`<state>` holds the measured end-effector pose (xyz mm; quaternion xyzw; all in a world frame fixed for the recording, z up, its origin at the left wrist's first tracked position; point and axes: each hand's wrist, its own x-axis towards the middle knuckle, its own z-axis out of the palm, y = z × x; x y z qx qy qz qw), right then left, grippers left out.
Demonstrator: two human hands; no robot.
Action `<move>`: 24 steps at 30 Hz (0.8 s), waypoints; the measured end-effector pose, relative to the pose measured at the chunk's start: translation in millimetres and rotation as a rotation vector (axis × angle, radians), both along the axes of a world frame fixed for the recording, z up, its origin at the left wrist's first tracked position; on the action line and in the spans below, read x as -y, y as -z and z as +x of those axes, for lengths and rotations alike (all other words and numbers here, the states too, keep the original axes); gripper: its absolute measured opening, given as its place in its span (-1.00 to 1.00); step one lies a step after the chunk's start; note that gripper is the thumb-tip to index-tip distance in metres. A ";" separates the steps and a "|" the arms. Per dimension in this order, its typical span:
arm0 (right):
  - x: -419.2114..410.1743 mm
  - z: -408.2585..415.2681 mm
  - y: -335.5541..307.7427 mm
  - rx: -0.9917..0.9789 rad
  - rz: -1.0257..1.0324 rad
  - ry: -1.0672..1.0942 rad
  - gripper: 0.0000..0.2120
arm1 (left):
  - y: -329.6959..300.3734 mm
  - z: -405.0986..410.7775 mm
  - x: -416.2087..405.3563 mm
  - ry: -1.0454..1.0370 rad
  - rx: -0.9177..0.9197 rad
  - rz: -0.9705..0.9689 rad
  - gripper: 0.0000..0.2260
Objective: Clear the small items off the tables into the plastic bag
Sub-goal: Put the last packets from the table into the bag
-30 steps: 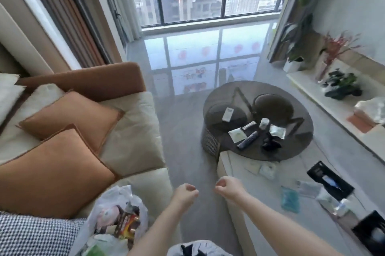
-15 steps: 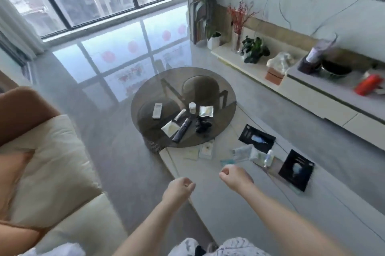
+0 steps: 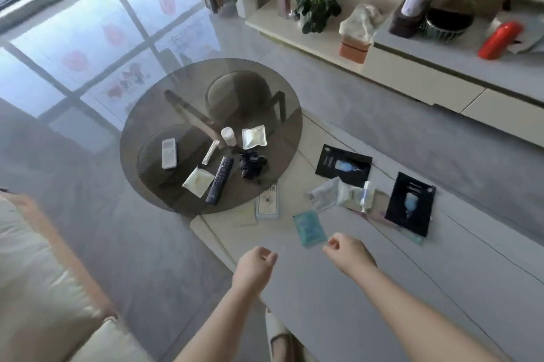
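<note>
Head-height view, steeply down over tables.

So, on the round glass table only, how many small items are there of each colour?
White: 5, namely a remote, a stick sachet, a bottle and two packets.
Black: 2, namely a remote and a crumpled item.
Total: 7

A: How many things lie on the round glass table?

B: Two remotes, one white and one black; two pale sachets; one small white bottle; one thin stick packet; one black bundle.

A: And right of it?

B: Two black packets, one teal sachet.
</note>
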<state>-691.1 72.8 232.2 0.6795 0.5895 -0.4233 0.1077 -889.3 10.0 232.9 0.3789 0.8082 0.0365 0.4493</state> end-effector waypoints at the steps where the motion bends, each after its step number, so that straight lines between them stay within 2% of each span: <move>1: -5.0 -1.4 12.1 0.007 -0.016 0.017 -0.69 | 11.5 -1.9 -8.3 -0.020 0.013 -0.004 -0.76; 3: -15.8 -5.5 36.8 0.020 -0.043 0.051 -0.65 | 35.7 -5.7 -25.2 -0.083 0.040 -0.011 -0.74; 6: -32.0 -15.1 75.4 0.024 -0.070 0.106 -0.61 | 73.9 -12.4 -52.2 -0.160 0.065 -0.017 -0.60; 11: -54.1 -31.5 145.3 0.027 -0.074 0.175 -0.56 | 146.9 -22.5 -95.3 -0.189 0.006 0.001 -0.53; 14: -64.0 -38.9 188.5 0.056 -0.053 0.193 -0.51 | 190.5 -25.5 -114.6 -0.136 -0.071 0.028 -0.53; 20: -74.1 -48.1 248.7 0.185 0.002 0.176 -0.49 | 253.1 -21.1 -127.7 0.156 -0.280 0.013 -0.49; 24: -74.1 -53.4 270.0 0.291 0.085 0.218 -0.47 | 274.9 -15.1 -117.4 0.203 -0.353 0.046 -0.49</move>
